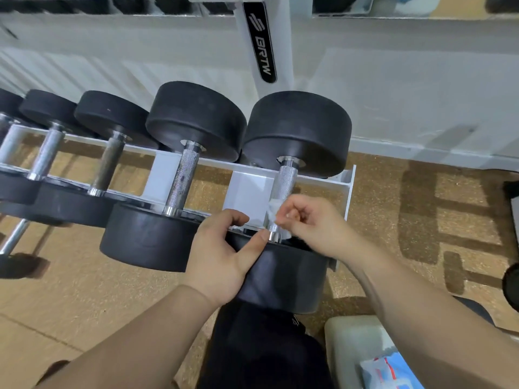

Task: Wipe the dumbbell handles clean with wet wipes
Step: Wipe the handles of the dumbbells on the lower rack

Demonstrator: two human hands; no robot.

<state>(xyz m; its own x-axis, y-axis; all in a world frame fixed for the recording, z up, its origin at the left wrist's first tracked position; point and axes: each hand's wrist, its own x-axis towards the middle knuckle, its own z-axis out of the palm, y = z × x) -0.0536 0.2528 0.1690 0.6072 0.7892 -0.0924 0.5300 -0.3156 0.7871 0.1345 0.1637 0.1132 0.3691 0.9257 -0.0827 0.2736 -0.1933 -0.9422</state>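
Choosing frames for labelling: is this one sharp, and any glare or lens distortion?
Head view: wide-angle bending curves the white rack and wall; glints sparkle on the knurled handle; the wipe in the right hand looks washed out; the top edge is blurred.

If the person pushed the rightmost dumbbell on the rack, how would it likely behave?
Likely heavy: the rightmost dumbbell has thick black heads, so a light push probably won't shift it. Round heads could roll, but the white rack rails seem to cradle them. Its knurled handle should grip well.
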